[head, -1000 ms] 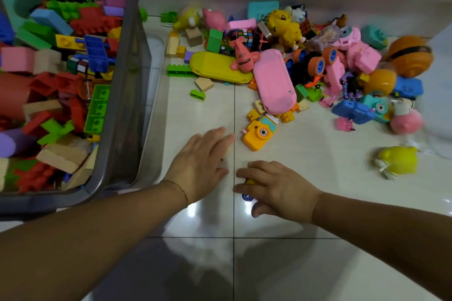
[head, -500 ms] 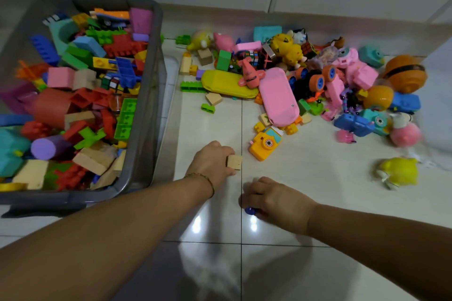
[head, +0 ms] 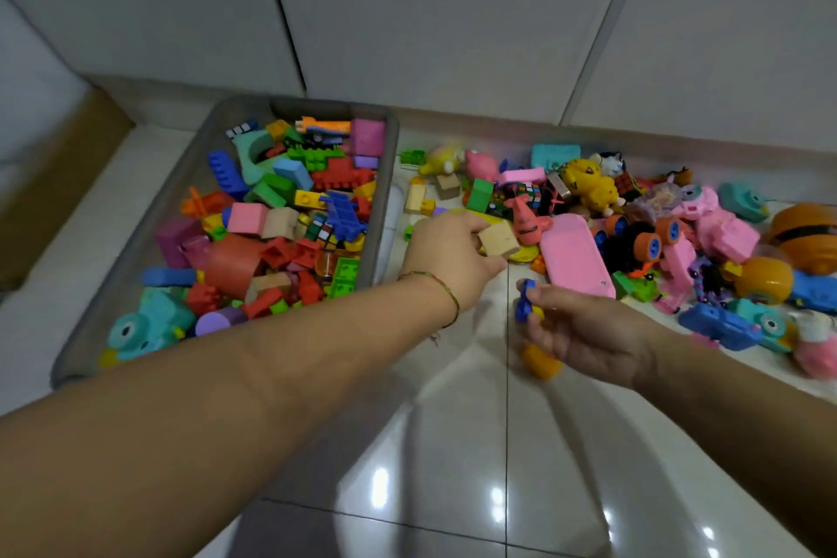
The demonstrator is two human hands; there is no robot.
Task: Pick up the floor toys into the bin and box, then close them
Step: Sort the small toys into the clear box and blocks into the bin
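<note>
Left hand [head: 446, 261] pinches a wooden block [head: 498, 240] beside the bin [head: 385, 204]; right hand [head: 584, 331] grips a small blue-and-yellow toy [head: 525, 306].

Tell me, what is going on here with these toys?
A person is picking toys up from the floor. The left hand holds a wooden block beside the grey bin, which is full of bricks. The right hand holds a small blue toy. A pile of toys lies on the floor, and the bin is open.

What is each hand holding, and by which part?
Left hand pinches a tan block by one end. Right hand pinches a blue toy; which part cannot be told.
</note>
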